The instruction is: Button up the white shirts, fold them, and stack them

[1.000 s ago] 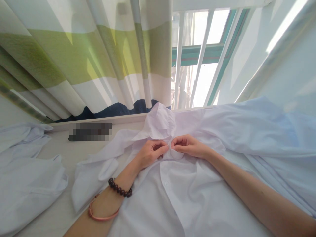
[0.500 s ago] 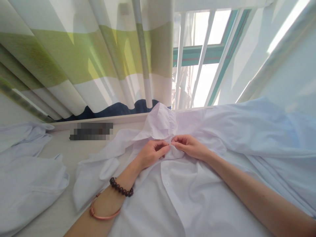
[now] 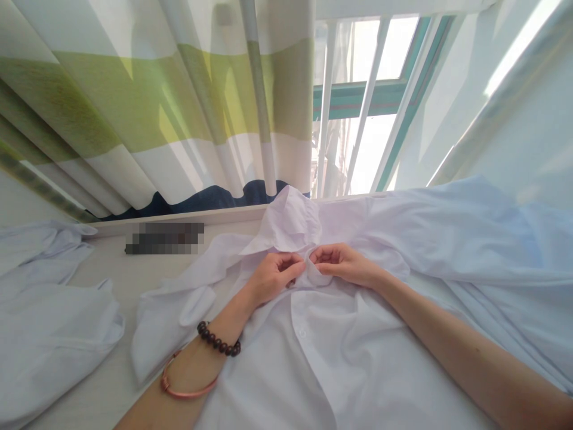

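A white shirt (image 3: 340,352) lies spread in front of me, its collar (image 3: 286,221) toward the window. Just below the collar, my left hand (image 3: 273,276) pinches one side of the front opening between thumb and fingers. My right hand (image 3: 342,263) grips the opposite front edge, a fold of cloth turned up at its fingertips. A narrow gap separates the two hands. Whatever button or buttonhole lies under the fingers is hidden. Lower on the front, a small button (image 3: 301,333) shows on the shirt.
More white clothing (image 3: 49,334) lies at the left. A pixelated dark object (image 3: 165,237) rests near the back ledge. Behind hangs a green and white curtain (image 3: 215,95); white bars (image 3: 364,107) cross the window at the right.
My fingertips have drawn slightly apart, the left hand shifting a little left. The cloth edge at my right fingers now stands up more. The rest of the shirt lies as before.
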Demonstrator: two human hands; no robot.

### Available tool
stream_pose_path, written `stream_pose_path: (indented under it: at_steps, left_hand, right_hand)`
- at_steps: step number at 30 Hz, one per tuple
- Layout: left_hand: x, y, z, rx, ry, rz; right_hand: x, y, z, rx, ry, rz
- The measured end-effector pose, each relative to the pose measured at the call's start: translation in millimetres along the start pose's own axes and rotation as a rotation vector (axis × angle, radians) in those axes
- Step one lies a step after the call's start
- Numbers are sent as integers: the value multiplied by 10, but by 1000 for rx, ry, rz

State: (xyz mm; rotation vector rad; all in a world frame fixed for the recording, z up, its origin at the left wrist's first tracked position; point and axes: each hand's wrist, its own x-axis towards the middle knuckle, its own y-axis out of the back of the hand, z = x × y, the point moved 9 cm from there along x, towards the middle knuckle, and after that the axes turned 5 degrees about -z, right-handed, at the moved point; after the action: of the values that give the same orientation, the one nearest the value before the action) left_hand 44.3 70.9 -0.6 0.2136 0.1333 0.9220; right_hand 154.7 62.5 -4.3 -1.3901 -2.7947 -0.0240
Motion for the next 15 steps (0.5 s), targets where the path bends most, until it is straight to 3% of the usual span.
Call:
stream_pose_path:
  at_steps: [15]
  left_hand:
    - [-11, -8, -2, 43, 4, -19]
  right_hand:
    - [13, -8, -12, -48, -2, -41]
